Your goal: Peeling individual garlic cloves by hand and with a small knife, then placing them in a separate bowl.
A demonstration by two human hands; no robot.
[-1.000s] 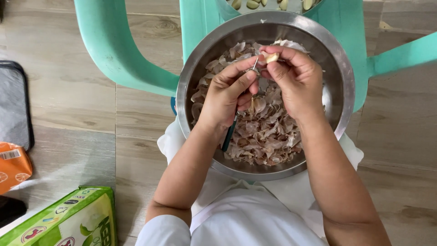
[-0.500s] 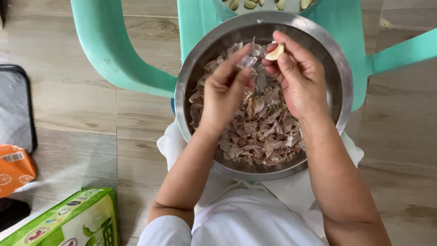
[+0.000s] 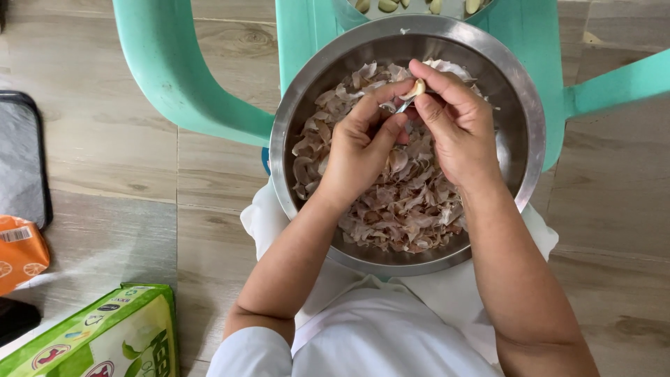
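A: What's biggest here?
B: The mint-green plastic chair (image 3: 181, 77) on the wooden floor (image 3: 98, 174). Against it, on the person's lap, a steel bowl (image 3: 532, 132) heaped with papery garlic skins (image 3: 412, 209).
A: And above it?
B: A second bowl (image 3: 412, 7), cut off at the top, holding peeled cloves.
A: The hands?
B: Left hand (image 3: 359, 150) closed round a small knife (image 3: 403, 106), mostly hidden. Right hand (image 3: 457, 126) pinches a garlic clove (image 3: 417, 89) over the bowl.
A: Left edge?
B: A green box (image 3: 105, 342), an orange packet (image 3: 21, 251).

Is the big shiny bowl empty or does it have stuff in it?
Not empty. The steel bowl holds a thick heap of papery garlic skins covering its bottom.
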